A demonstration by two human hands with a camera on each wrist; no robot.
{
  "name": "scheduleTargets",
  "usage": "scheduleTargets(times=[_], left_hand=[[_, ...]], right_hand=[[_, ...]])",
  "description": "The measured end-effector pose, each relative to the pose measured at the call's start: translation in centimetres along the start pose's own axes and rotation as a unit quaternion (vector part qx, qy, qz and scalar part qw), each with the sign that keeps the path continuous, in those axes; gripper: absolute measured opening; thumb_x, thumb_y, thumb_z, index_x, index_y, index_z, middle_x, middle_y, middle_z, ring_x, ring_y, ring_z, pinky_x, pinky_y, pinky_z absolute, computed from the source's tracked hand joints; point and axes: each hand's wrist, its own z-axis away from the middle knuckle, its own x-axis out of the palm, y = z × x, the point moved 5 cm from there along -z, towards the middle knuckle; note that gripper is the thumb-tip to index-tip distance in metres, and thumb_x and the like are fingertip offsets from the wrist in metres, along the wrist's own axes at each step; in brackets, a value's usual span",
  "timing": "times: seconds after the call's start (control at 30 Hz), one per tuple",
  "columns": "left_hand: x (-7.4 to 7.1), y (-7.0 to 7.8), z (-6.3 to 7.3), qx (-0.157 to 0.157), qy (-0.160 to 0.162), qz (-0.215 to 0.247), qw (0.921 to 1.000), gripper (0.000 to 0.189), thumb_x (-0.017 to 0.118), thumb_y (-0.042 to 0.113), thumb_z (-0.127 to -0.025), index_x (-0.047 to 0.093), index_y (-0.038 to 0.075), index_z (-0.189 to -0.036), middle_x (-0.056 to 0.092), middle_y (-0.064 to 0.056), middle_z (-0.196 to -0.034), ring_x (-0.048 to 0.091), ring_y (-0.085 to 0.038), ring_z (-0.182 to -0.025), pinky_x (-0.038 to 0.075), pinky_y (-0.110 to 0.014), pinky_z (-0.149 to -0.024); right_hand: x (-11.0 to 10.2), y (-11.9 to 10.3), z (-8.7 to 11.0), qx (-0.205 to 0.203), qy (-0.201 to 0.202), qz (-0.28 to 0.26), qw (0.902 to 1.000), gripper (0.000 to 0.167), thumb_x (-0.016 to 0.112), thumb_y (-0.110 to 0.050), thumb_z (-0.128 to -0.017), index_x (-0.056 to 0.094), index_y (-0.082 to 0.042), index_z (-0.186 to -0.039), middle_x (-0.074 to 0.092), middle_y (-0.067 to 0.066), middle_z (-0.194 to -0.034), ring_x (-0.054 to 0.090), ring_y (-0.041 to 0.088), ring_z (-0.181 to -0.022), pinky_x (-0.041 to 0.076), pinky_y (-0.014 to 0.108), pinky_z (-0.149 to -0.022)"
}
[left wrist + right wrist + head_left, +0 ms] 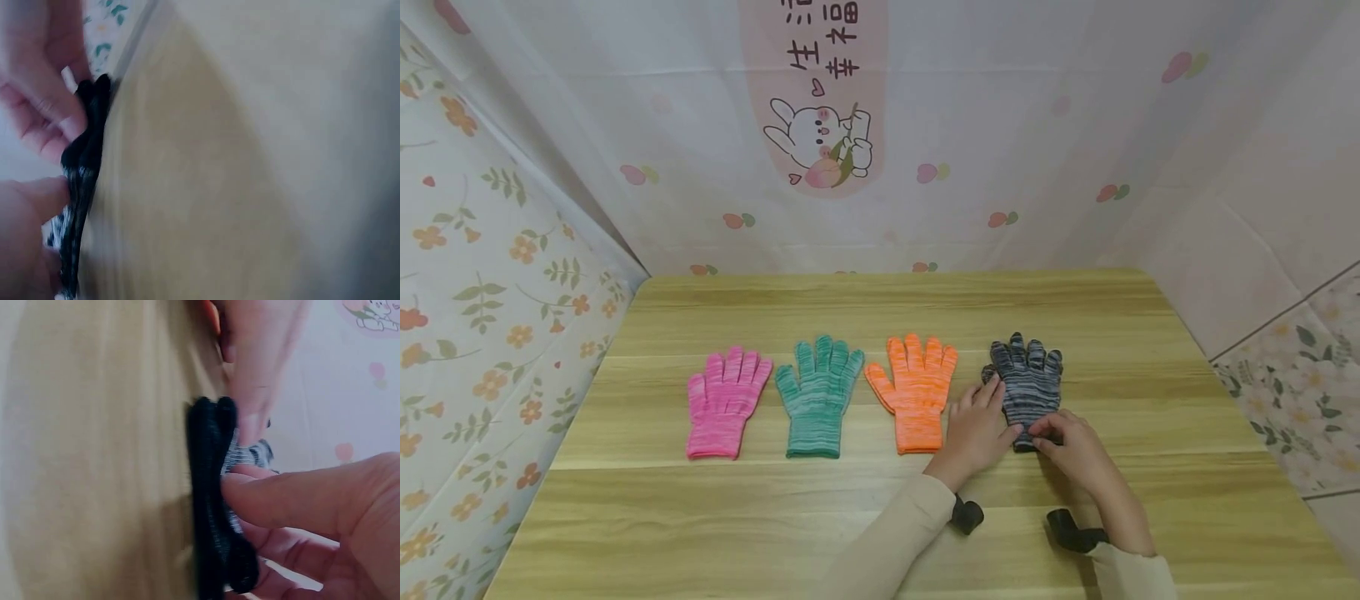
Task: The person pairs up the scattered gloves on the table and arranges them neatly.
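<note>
A black-and-grey knit glove lies on the table, cuff toward me, in the head view. My left hand rests on its left side with the fingers extended over the thumb part and palm. At the cuff's right edge, my right hand pinches the fabric between thumb and bent fingers. Seen from the right wrist, the black cuff shows its layers edge-on, with the right thumb against it. The left wrist view also shows the dark cuff by the right hand's fingers.
Left of the dark glove lie an orange glove, a green glove and a pink glove in a row on the wood-grain table. Patterned curtains stand behind and beside the table. Black wrist camera mounts hang under both forearms.
</note>
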Motion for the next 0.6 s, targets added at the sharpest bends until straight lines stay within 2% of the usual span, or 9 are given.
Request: scheduleTargets(times=[0.13,0.33,0.47,0.57,0.6], left_hand=[[0.1,0.3,0.2,-0.002,-0.002,-0.037,0.9993,0.069,0.040,0.058,-0.092,0.021,0.024,-0.149,0.014,0.010,-0.156,0.021,-0.015,-0.140,0.029,-0.036,-0.108],[-0.5,0.8,0.4,0.007,0.008,-0.059,0.9982,0.063,0.042,0.057,-0.091,0.025,0.033,-0.147,0.019,0.006,-0.155,0.027,-0.019,-0.137,0.033,-0.038,-0.104],[-0.6,0.9,0.2,-0.002,0.004,-0.062,0.9980,0.058,0.044,0.058,-0.090,0.029,0.041,-0.143,0.019,0.006,-0.155,0.027,-0.019,-0.136,0.034,-0.038,-0.102],[-0.6,1.0,0.0,-0.012,-0.008,-0.063,0.9979,0.055,0.046,0.058,-0.089,0.032,0.045,-0.141,0.019,0.006,-0.154,0.026,-0.019,-0.136,0.034,-0.037,-0.101],[-0.6,1.1,-0.1,-0.015,-0.012,-0.065,0.9977,0.054,0.046,0.058,-0.089,0.033,0.046,-0.140,0.019,0.007,-0.154,0.025,-0.019,-0.136,0.033,-0.036,-0.100]], right_hand=[[-0.4,-0.5,-0.6,0.003,-0.018,0.002,0.9998,0.008,0.061,0.000,-0.083,0.064,0.002,-0.090,0.063,0.012,-0.087,0.057,0.023,-0.078,0.047,0.037,-0.067],[-1.4,-1.9,-2.7,0.004,-0.001,0.025,0.9997,0.018,0.058,-0.003,-0.086,0.064,0.008,-0.100,0.063,0.022,-0.093,0.060,0.029,-0.078,0.050,0.044,-0.067],[-1.9,-2.0,-5.0,0.002,0.009,0.032,0.9994,0.024,0.055,-0.001,-0.087,0.061,0.010,-0.107,0.055,0.030,-0.103,0.058,0.036,-0.082,0.049,0.047,-0.068],[-2.0,-1.6,-6.7,0.002,0.003,0.047,0.9989,0.029,0.053,-0.002,-0.089,0.058,0.009,-0.115,0.050,0.036,-0.113,0.054,0.046,-0.095,0.047,0.054,-0.075],[-2.0,-1.4,-7.2,0.003,0.002,0.051,0.9987,0.030,0.053,-0.003,-0.090,0.057,0.009,-0.117,0.050,0.036,-0.112,0.053,0.046,-0.095,0.046,0.053,-0.075]])
